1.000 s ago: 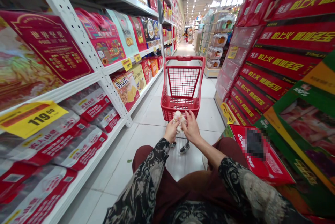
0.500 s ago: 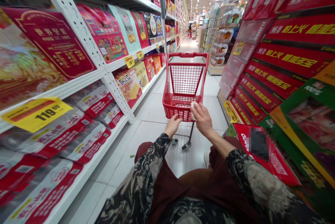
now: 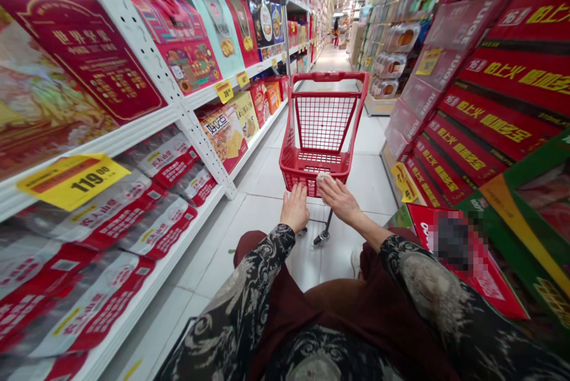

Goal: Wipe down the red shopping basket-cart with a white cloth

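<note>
A small red shopping cart [image 3: 319, 159] with a lattice basket stands on the floor in front of my knees. My left hand [image 3: 295, 209] rests against the near lower side of its basket, fingers stretched upward and holding nothing. Just to the right, my right hand [image 3: 339, 198] presses a crumpled white cloth [image 3: 326, 177] to the same side near its middle. The cloth is mostly covered by the fingers. Below the basket, a dark caster wheel [image 3: 320, 240] shows at the end of a thin metal leg.
Shelves on the left hold boxed snacks [image 3: 225, 132] and packs of bottled water [image 3: 107, 226]. Stacked red drink cartons [image 3: 490, 114] and a green box [image 3: 503, 215] stand close on the right. The tiled aisle [image 3: 332, 59] runs ahead, with a distant person [image 3: 336, 31] in it.
My left hand has turned so that its fingers now lie extended on the basket's side. My right hand has shifted left along that side with the cloth. The view has moved slightly.
</note>
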Demonstrator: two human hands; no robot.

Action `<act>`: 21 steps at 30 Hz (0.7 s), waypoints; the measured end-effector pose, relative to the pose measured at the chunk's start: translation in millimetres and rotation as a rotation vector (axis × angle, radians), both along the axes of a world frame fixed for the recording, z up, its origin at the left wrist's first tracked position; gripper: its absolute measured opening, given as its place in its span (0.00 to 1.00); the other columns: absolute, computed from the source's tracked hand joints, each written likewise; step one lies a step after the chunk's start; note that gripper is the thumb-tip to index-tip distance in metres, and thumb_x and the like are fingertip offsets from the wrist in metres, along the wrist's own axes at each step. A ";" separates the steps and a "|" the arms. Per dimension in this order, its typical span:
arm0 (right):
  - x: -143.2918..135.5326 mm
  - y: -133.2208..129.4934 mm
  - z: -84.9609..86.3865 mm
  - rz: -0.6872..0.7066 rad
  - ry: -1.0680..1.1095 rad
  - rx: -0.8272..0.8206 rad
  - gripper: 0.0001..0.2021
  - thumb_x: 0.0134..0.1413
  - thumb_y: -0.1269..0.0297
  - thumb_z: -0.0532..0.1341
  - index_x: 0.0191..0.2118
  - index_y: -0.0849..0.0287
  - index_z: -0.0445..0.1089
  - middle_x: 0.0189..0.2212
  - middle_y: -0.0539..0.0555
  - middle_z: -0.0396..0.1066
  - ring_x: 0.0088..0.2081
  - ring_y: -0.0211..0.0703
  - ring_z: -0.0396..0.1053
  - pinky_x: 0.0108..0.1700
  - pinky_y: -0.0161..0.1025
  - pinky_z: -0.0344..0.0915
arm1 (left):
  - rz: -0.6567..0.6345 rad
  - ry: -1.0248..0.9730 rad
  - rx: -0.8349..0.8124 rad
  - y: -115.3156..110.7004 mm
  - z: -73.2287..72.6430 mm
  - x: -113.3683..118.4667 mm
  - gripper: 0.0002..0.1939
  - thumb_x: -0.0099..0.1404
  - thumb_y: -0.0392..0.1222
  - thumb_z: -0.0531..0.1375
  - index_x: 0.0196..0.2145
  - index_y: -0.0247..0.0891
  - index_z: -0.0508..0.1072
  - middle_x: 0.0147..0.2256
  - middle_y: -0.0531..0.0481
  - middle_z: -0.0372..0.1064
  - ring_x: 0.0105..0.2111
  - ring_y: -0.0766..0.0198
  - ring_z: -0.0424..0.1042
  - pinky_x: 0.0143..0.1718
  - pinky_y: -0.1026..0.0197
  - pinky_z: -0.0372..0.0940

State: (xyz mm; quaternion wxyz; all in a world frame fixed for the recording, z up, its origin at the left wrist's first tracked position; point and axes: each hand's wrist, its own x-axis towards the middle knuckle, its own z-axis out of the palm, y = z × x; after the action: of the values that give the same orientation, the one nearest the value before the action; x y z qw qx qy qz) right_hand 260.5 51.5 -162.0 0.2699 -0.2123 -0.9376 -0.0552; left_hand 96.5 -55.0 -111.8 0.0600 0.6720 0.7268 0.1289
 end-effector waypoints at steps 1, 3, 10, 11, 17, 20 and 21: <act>1.9 -1.6 -7.3 0.012 -0.013 -0.026 0.19 0.60 0.74 0.51 0.56 0.59 0.63 0.58 0.57 0.62 0.63 0.48 0.52 0.62 0.56 0.51 | -0.007 0.003 -0.002 -1.7 -1.3 -0.9 0.37 0.55 0.32 0.52 0.62 0.31 0.49 0.65 0.37 0.41 0.65 0.52 0.42 0.63 0.42 0.42; 4.6 -5.3 -19.2 0.022 -0.034 -0.060 0.20 0.58 0.76 0.52 0.55 0.60 0.64 0.57 0.58 0.63 0.62 0.48 0.53 0.62 0.56 0.52 | -0.010 0.010 -0.008 -4.7 -2.5 -4.1 0.37 0.55 0.31 0.52 0.62 0.32 0.49 0.65 0.37 0.41 0.65 0.53 0.42 0.63 0.42 0.42; -29.5 -13.0 19.8 0.109 0.033 -0.056 0.19 0.63 0.71 0.49 0.58 0.57 0.61 0.59 0.55 0.60 0.64 0.46 0.49 0.64 0.54 0.49 | 0.121 0.037 0.006 -3.6 0.1 -21.9 0.38 0.55 0.31 0.52 0.63 0.28 0.47 0.65 0.36 0.40 0.65 0.51 0.41 0.62 0.41 0.42; -37.6 -12.0 28.8 0.114 0.045 -0.053 0.19 0.63 0.70 0.49 0.59 0.56 0.60 0.60 0.55 0.59 0.64 0.46 0.48 0.65 0.54 0.48 | 0.131 0.045 0.006 -2.7 0.4 -23.2 0.38 0.54 0.31 0.52 0.63 0.27 0.47 0.65 0.36 0.40 0.65 0.51 0.41 0.62 0.41 0.42; -52.0 -2.3 17.6 0.129 -0.029 -0.051 0.19 0.61 0.73 0.51 0.57 0.59 0.63 0.59 0.57 0.60 0.64 0.48 0.50 0.63 0.55 0.51 | 0.097 0.060 0.003 -3.7 0.3 -22.7 0.39 0.54 0.32 0.52 0.63 0.27 0.45 0.66 0.37 0.38 0.65 0.52 0.39 0.63 0.40 0.40; -42.1 -2.7 -11.1 0.113 -0.082 -0.040 0.18 0.59 0.75 0.54 0.54 0.62 0.65 0.57 0.60 0.63 0.62 0.50 0.54 0.61 0.56 0.54 | 0.083 0.074 -0.010 -6.6 -1.7 -24.0 0.39 0.54 0.31 0.52 0.63 0.28 0.46 0.66 0.38 0.38 0.65 0.53 0.39 0.63 0.41 0.39; -39.4 -3.9 -17.8 0.112 -0.093 -0.035 0.18 0.58 0.76 0.54 0.54 0.62 0.66 0.56 0.60 0.64 0.62 0.50 0.54 0.61 0.56 0.55 | 0.084 0.079 -0.019 -7.2 -2.5 -25.2 0.39 0.54 0.32 0.52 0.63 0.28 0.46 0.66 0.38 0.39 0.65 0.53 0.40 0.63 0.41 0.39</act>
State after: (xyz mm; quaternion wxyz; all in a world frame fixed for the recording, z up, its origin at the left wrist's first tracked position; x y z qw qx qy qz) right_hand 221.2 47.6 -179.9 0.2251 -0.1612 -0.9603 -0.0334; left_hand 71.3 -62.2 -114.3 0.0322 0.6448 0.7575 0.0975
